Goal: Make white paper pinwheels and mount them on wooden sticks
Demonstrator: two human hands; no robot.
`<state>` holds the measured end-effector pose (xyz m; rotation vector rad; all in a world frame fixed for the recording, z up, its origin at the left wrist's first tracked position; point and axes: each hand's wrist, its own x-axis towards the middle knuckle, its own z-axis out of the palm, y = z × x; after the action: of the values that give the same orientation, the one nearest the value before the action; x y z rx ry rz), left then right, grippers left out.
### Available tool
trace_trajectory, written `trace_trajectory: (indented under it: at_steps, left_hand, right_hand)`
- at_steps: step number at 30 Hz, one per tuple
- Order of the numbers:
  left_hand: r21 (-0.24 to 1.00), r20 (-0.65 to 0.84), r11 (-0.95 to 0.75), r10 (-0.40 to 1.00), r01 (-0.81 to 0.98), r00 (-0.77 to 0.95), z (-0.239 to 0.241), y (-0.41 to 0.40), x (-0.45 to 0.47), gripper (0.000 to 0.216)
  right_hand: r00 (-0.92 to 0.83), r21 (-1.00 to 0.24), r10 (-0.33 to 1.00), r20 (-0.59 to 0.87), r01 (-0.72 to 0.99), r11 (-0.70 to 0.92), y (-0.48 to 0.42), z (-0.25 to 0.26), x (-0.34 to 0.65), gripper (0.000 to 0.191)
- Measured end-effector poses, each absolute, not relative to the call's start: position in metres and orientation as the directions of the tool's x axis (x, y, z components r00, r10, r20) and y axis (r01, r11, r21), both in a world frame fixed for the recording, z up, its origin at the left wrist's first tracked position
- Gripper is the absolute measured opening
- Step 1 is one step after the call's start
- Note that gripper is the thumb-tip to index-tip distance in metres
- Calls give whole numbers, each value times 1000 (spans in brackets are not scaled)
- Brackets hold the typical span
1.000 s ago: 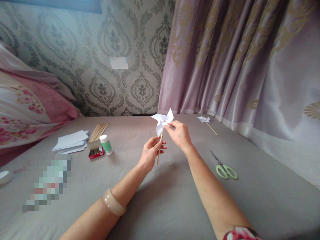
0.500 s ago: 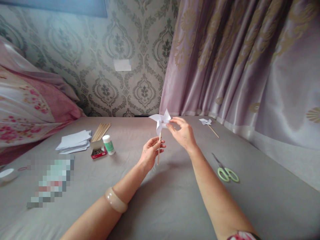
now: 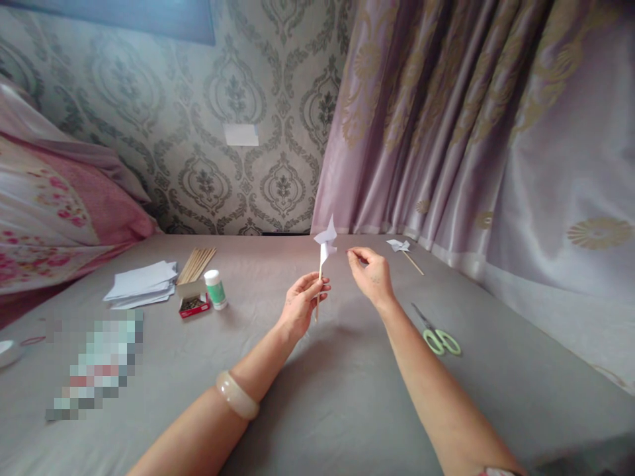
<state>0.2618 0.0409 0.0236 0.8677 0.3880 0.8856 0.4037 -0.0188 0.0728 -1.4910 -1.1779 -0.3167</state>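
My left hand (image 3: pixel 300 304) is closed around the wooden stick (image 3: pixel 318 306) of a white paper pinwheel (image 3: pixel 326 246), held upright above the grey sheet. The pinwheel's blades are turned partly edge-on to me. Just right of it, apart from the blades, is my right hand (image 3: pixel 371 274), its thumb and index fingertips pinched together with nothing visible between them. A second paper pinwheel (image 3: pixel 398 246) on a stick lies farther back at the right. Green-handled scissors (image 3: pixel 439 338) lie to the right of my right forearm.
At the left are a stack of white paper (image 3: pixel 141 283), a bundle of wooden sticks (image 3: pixel 197 264), a small red box (image 3: pixel 194 305) of tiny dark metal pieces, and a white-and-green glue stick (image 3: pixel 215 289). A blurred-out item (image 3: pixel 99 363) lies nearer. Curtains (image 3: pixel 421 119) hang at the right.
My right hand has come away from the blades toward the right, its fingers now pinched. The pinwheel head has turned and looks narrower. My left hand keeps its hold on the stick.
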Motion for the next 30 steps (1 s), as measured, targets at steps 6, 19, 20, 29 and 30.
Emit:
trace_trajectory:
  at_steps: [6, 19, 20, 29, 30]
  left_hand:
    - [798, 30, 358, 780, -485, 625, 23, 37, 261, 49]
    - [818, 80, 240, 853, -523, 516, 8, 45, 264, 42]
    - [826, 78, 236, 851, -511, 520, 7, 45, 263, 45]
    - [879, 123, 145, 851, -455, 510, 0, 48, 260, 56]
    - [879, 125, 144, 850, -454, 512, -1, 48, 260, 56]
  right_hand:
    - [451, -576, 519, 726, 811, 100, -32, 62, 401, 26]
    - [439, -539, 495, 750, 839, 73, -19, 51, 399, 33]
    - [428, -514, 491, 759, 857, 48, -18, 53, 396, 34]
    - [454, -443, 561, 692, 881, -167, -12, 62, 374, 45]
    - [470, -447, 577, 668, 873, -194, -12, 62, 372, 48]
